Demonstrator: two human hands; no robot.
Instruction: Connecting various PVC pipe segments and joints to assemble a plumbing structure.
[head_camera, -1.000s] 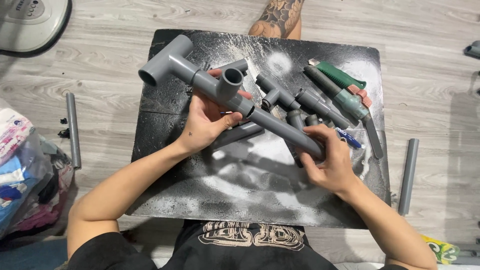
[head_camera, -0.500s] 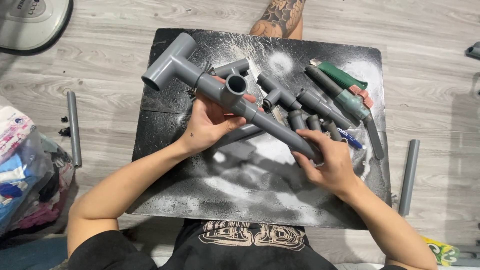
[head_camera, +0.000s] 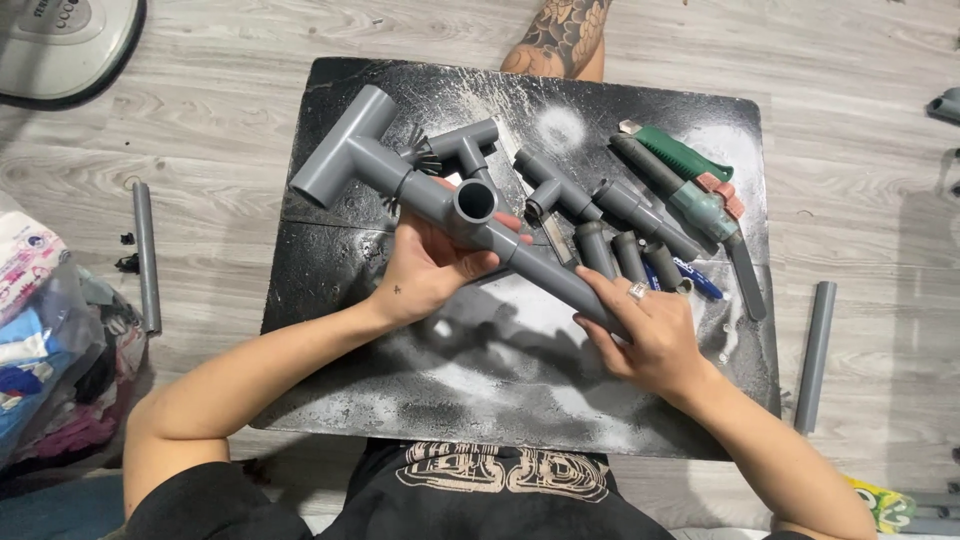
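Note:
I hold a grey plastic pipe assembly above a black work board. It is a long pipe with a tee at its far left end and another tee fitting in the middle, its opening facing up. My left hand grips the assembly under the middle tee. My right hand wraps the pipe's near right end. The assembly slants from upper left to lower right.
Several loose grey pipe pieces and fittings lie on the board's right half, beside a green-handled cutter and a blue pen. Grey pipe lengths lie on the wooden floor at left and right. Another person's tattooed limb rests beyond the board. A bag is at left.
The assembly has rotated slightly, its middle tee opening now turned more upward, and my right hand has slid along the pipe's end. Both hands keep their grip.

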